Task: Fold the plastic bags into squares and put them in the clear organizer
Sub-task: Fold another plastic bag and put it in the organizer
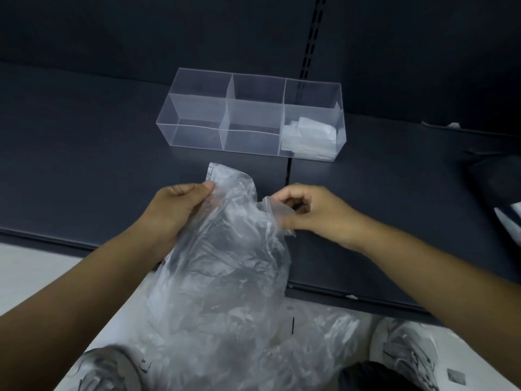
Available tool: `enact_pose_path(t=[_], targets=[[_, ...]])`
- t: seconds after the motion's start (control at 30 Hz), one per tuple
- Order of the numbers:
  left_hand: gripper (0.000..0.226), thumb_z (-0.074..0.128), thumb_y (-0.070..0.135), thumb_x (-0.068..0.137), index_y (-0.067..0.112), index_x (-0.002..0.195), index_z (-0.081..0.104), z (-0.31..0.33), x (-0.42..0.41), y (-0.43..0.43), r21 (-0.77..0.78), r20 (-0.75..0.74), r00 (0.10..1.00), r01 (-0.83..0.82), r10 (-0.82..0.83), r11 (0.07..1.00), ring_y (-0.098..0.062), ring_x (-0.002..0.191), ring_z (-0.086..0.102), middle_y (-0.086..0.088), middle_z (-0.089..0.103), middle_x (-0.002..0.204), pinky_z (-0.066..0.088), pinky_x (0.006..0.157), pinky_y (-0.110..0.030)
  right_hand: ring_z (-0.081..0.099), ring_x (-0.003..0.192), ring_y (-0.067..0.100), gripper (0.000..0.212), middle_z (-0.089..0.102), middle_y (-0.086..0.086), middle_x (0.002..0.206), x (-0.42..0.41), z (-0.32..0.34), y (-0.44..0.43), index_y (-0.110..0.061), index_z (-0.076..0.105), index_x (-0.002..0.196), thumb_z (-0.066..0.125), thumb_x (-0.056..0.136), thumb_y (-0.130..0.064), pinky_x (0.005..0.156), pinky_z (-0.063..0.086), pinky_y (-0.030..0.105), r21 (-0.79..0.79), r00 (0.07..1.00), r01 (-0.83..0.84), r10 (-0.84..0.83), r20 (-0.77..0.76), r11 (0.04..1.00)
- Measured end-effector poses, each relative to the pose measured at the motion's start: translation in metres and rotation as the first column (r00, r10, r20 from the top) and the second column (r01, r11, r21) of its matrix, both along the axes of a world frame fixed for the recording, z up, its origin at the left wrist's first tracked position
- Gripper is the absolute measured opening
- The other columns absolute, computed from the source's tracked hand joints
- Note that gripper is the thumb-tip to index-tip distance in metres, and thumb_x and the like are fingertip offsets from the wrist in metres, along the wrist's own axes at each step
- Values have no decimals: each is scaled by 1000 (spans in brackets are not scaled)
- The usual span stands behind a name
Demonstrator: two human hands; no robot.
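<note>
A crumpled clear plastic bag hangs between my hands over the front edge of a dark shelf. My left hand pinches one handle strip of the bag near its top. My right hand pinches the other handle with curled fingers. Behind them on the shelf stands the clear organizer with three compartments. Its right compartment holds folded white bags; the left and middle compartments hold nothing.
The dark shelf has a back wall with a slotted upright. More loose clear bags lie on the pale floor below, beside my grey shoes. A dark object with white plastic sits at the right edge.
</note>
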State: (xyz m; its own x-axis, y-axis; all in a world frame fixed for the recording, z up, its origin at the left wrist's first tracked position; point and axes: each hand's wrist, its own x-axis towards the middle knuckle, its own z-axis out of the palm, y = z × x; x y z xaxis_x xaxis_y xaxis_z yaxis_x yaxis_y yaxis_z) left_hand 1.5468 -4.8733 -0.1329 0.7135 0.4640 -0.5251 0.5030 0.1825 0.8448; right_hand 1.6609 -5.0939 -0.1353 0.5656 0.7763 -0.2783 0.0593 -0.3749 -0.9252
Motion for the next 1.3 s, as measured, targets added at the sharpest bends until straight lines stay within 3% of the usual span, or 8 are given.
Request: enact_pose_path(t=[0.1,0.23,0.5,0.7,0.9,1.03,1.17,1.3], targets=[[24,69,35,85,12,82,76,-5,0,6,-2,6,995,-97,97,995,-21,69,71,-8,75,77,56,66,-29,51,60,0,9,62,-5,71,-1,-12,5,-15,65,76,71,83,-11,60,43,16,42,913,265,-264,312,963],[18,70,32,86,17,79,73,-16,-1,18,39,-15,959,-281,282,959,-19,67,66,-4,72,76,53,63,-27,56,59,7,15,57,-12,66,16,-18,-21,-20,55,81,63,83,-8,60,50,30,47,624,554,-453,637,831],[16,65,22,91,16,76,66,-24,6,15,78,36,961,-275,273,958,-15,65,61,-1,65,74,54,51,-19,54,57,16,18,55,-8,68,44,-25,-70,-17,51,97,58,93,-33,58,48,36,84,381,651,-420,824,754],[23,59,38,94,17,96,67,-22,22,27,48,-7,968,-251,251,967,-17,85,63,1,67,91,51,69,-25,55,75,9,59,53,-8,92,59,-10,-79,-30,37,118,78,76,-37,70,46,23,-113,761,537,-421,494,836],[27,59,43,91,17,92,66,-17,-31,26,16,-133,979,-156,157,988,-17,78,72,-2,74,86,53,63,-26,54,72,5,23,58,0,92,-20,-9,-80,-32,66,93,67,76,-48,69,40,8,-174,916,309,-244,319,935],[37,64,42,83,8,97,68,-11,-74,6,-113,-210,974,-106,81,988,-27,78,73,-10,75,83,57,62,-33,53,72,2,33,56,-8,83,-60,-14,-72,-31,69,71,62,71,-64,67,40,17,-318,942,310,-245,230,896],[53,69,38,71,-6,99,67,-5,-86,-10,-241,-217,976,-58,5,969,-25,78,73,-14,74,86,57,56,-25,53,64,-1,23,57,-7,75,-66,-16,-71,-21,66,65,69,83,-35,63,39,15,-304,931,344,-282,231,888],[34,67,28,79,-4,88,68,-7,-84,-10,-215,-168,982,-117,82,969,-22,75,73,-12,73,77,56,55,-22,55,62,4,28,62,-1,69,-59,-13,-79,-18,62,70,55,94,-28,57,41,16,-270,870,483,-424,250,833]])
